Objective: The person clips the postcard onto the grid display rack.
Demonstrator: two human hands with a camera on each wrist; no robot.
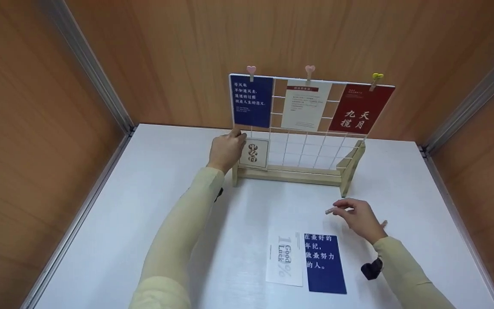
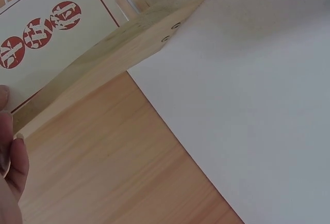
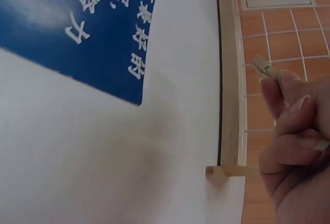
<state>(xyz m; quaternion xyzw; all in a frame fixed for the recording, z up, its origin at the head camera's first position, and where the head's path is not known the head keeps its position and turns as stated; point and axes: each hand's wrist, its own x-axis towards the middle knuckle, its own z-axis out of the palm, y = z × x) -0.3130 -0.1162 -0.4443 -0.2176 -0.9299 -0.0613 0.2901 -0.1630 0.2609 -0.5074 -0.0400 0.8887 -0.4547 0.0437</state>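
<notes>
My left hand [image 1: 226, 150] is at the lower left of a white wire grid rack [image 1: 287, 148] on a wooden stand. It pinches the upper left edge of a cream card [image 1: 262, 156] with red round characters, holding it against the grid. In the left wrist view the thumb lies on the face of that card [image 2: 77, 43]. My right hand [image 1: 358, 219] is in front of the stand's right foot. Between thumb and forefinger it pinches a small wooden clothespin [image 3: 266, 68], its tip pointing toward the rack.
A blue card [image 1: 251, 111], a white card [image 1: 302, 113] and a red card [image 1: 354, 107] hang clipped along the rack's top. On the white table lie a white card [image 1: 281, 274] and another blue card [image 1: 326, 281]. Wooden panels [image 1: 178, 56] stand around the table.
</notes>
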